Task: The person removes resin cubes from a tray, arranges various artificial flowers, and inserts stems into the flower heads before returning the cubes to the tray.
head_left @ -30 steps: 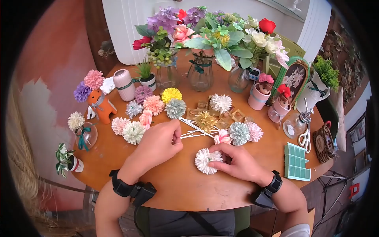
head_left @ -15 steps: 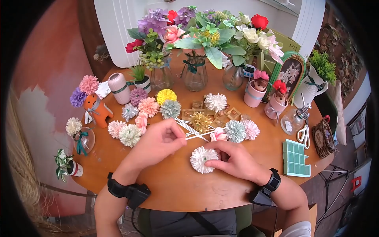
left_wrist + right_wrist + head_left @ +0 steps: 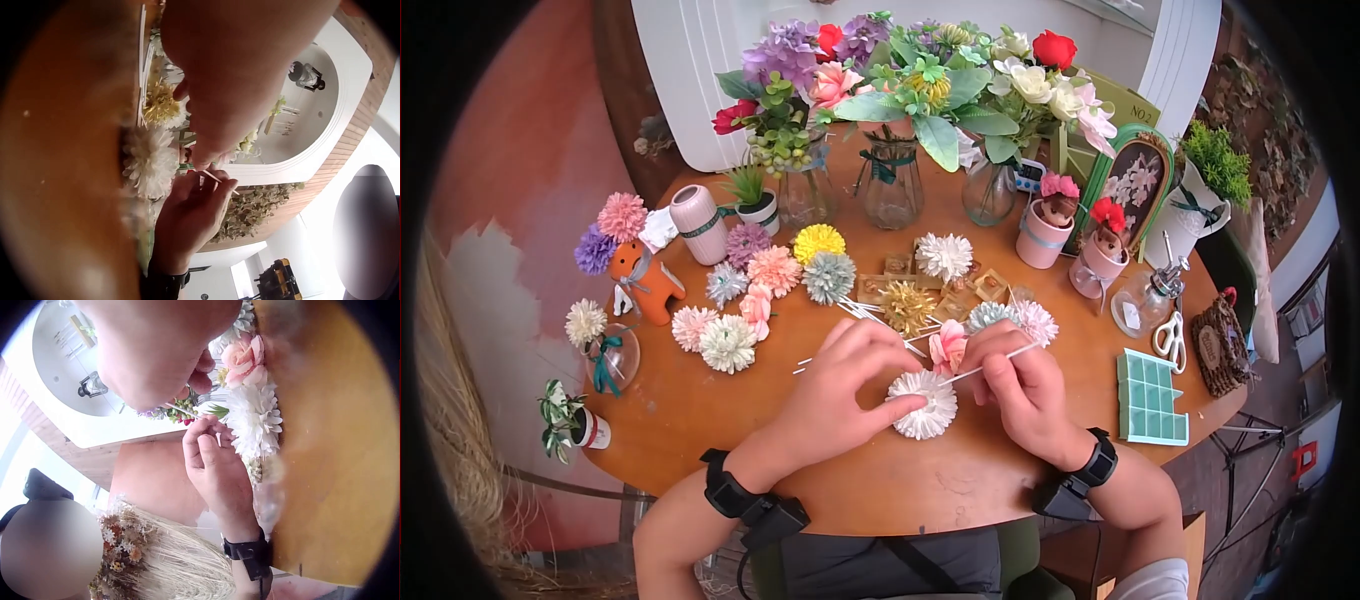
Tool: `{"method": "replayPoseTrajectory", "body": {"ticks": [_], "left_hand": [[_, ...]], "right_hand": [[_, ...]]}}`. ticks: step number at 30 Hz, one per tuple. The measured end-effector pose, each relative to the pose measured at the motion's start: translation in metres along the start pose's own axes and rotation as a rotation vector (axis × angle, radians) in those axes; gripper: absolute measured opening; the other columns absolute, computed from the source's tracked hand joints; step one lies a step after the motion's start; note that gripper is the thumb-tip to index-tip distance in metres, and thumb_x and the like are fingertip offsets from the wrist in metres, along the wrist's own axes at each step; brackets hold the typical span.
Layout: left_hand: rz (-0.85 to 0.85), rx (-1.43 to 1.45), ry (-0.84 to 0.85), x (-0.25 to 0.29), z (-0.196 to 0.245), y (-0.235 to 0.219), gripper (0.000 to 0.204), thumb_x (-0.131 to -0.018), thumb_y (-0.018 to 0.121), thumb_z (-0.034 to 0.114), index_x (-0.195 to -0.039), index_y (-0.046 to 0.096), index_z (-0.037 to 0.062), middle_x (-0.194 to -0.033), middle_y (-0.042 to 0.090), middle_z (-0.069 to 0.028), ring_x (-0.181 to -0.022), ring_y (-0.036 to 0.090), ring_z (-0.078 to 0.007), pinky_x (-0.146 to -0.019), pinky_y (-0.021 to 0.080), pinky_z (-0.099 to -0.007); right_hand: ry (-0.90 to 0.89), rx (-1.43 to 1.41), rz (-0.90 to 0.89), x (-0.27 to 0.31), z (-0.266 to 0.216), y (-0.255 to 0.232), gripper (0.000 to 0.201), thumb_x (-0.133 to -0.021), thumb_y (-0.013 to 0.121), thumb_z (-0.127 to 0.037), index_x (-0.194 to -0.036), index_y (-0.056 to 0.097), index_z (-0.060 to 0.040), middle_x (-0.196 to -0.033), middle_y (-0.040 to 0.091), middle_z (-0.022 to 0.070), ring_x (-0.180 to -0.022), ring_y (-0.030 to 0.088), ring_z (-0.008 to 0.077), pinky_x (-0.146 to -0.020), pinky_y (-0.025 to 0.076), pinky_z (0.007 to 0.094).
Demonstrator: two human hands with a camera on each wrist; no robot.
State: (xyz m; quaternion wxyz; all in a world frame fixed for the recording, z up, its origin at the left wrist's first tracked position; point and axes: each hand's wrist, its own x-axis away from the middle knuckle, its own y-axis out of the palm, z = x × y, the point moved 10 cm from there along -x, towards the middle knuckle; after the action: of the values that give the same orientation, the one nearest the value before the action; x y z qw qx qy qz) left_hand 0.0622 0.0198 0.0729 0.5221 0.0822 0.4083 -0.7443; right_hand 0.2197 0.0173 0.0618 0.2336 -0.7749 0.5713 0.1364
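A white flower head point(image 3: 926, 408) lies near the table's front, between the hands. My left hand point(image 3: 840, 385) curls thumb and fingers round its left side, the thumb laid over the petals. My right hand point(image 3: 1020, 390) pinches a thin white stick point(image 3: 1010, 355), whose inner end reaches the flower's upper right edge. In the left wrist view the right hand point(image 3: 190, 215) has the stick between thumb and fingers, beside the white petals point(image 3: 150, 164). The right wrist view shows the left hand point(image 3: 219, 465) with bent fingers close to the stick's end and the flower point(image 3: 253, 419).
Several white sticks point(image 3: 865, 312) lie behind the hands, near a gold flower point(image 3: 908, 307) and a pink rose point(image 3: 948, 345). More flower heads point(image 3: 728, 344) sit to the left. Glass vases point(image 3: 892, 190) stand at the back. Scissors point(image 3: 1169, 343) and a green divided tray point(image 3: 1152, 400) are on the right.
My right hand has let go of the white flower and now pinches a white stick. The left hand has moved right and down from beside the sticks to hold the flower.
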Motion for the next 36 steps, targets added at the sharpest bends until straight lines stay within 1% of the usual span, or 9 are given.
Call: {"method": "replayPoseTrajectory", "body": {"ticks": [1,2,5,7,10,13,23,28,36], "left_hand": [[-0.038,-0.052,0.05,0.0,0.006,0.004,0.022,-0.079,0.079,0.01,-0.096,0.066,0.0063,-0.098,0.06,-0.0041,-0.095,0.054,-0.0215,-0.079,0.047,-0.0325],[-0.076,-0.103,0.1,0.001,0.011,0.009,0.024,-0.076,0.08,0.012,-0.095,0.067,0.0058,-0.098,0.059,-0.0055,-0.099,0.053,-0.0268,-0.083,0.047,-0.0364],[-0.149,-0.089,0.086,0.006,0.004,0.025,0.022,-0.074,0.08,0.012,-0.091,0.068,0.0056,-0.097,0.059,-0.0047,-0.098,0.054,-0.0264,-0.082,0.047,-0.0367],[-0.179,-0.078,0.085,0.008,0.002,0.029,0.02,-0.074,0.08,0.011,-0.091,0.07,0.0053,-0.096,0.059,-0.0049,-0.097,0.054,-0.026,-0.082,0.047,-0.037],[-0.23,-0.085,0.026,0.01,-0.005,0.033,0.02,-0.076,0.078,0.011,-0.093,0.071,0.005,-0.095,0.06,-0.0051,-0.095,0.054,-0.0253,-0.082,0.047,-0.037],[-0.25,-0.089,0.012,0.011,-0.008,0.036,0.024,-0.074,0.08,0.01,-0.096,0.072,0.0043,-0.097,0.062,-0.0055,-0.093,0.054,-0.0251,-0.081,0.045,-0.0365],[-0.246,-0.084,0.012,0.01,-0.009,0.034,0.023,-0.077,0.078,0.013,-0.096,0.074,0.003,-0.093,0.062,-0.0066,-0.09,0.055,-0.0257,-0.08,0.047,-0.0369],[-0.241,-0.08,0.012,0.01,-0.01,0.034,0.022,-0.077,0.078,0.013,-0.096,0.074,0.0027,-0.093,0.062,-0.0068,-0.09,0.056,-0.025,-0.079,0.048,-0.0361],[-0.223,-0.059,0.031,0.011,-0.01,0.034,0.012,-0.08,0.075,0.008,-0.091,0.073,0.0024,-0.092,0.064,-0.0069,-0.086,0.059,-0.0238,-0.074,0.049,-0.0343]], "right_hand": [[-0.103,0.151,-0.012,0.0,-0.012,0.001,0.009,-0.099,0.058,-0.008,-0.095,0.062,-0.0007,-0.092,0.063,0.0113,-0.077,0.06,0.0153,-0.068,0.048,0.0282],[-0.103,0.15,-0.011,0.001,-0.013,0.003,0.009,-0.099,0.058,-0.008,-0.095,0.062,-0.0007,-0.092,0.063,0.0113,-0.077,0.06,0.0153,-0.068,0.048,0.0282],[-0.171,0.206,0.0,0.005,-0.022,0.006,0.006,-0.097,0.06,-0.006,-0.096,0.062,-0.0003,-0.088,0.064,0.0112,-0.072,0.06,0.0145,-0.064,0.047,0.0265],[-0.04,0.21,-0.038,0.007,-0.009,0.007,0.005,-0.095,0.062,-0.005,-0.095,0.062,-0.0003,-0.086,0.065,0.0089,-0.067,0.06,0.0149,-0.059,0.047,0.0268],[-0.047,0.246,-0.08,0.005,-0.012,0.012,0.006,-0.094,0.064,-0.005,-0.094,0.062,-0.0002,-0.084,0.066,0.0085,-0.065,0.062,0.0189,-0.058,0.048,0.0297],[-0.146,0.267,-0.098,0.005,-0.017,0.017,0.006,-0.094,0.065,-0.006,-0.093,0.062,-0.0004,-0.085,0.066,0.0105,-0.067,0.063,0.0217,-0.059,0.049,0.0314],[-0.071,0.295,-0.103,0.002,-0.008,0.017,0.005,-0.093,0.064,-0.005,-0.092,0.062,-0.0006,-0.085,0.065,0.0118,-0.069,0.064,0.0254,-0.061,0.05,0.0331],[-0.223,0.286,-0.17,0.002,-0.019,0.025,0.006,-0.09,0.067,-0.004,-0.089,0.063,0.0001,-0.085,0.065,0.012,-0.073,0.063,0.0265,-0.063,0.05,0.0337],[-0.179,0.282,-0.216,0.0,-0.007,0.032,0.005,-0.089,0.069,-0.004,-0.09,0.066,0.0007,-0.082,0.064,0.0116,-0.074,0.062,0.0271,-0.066,0.05,0.0347]]}}
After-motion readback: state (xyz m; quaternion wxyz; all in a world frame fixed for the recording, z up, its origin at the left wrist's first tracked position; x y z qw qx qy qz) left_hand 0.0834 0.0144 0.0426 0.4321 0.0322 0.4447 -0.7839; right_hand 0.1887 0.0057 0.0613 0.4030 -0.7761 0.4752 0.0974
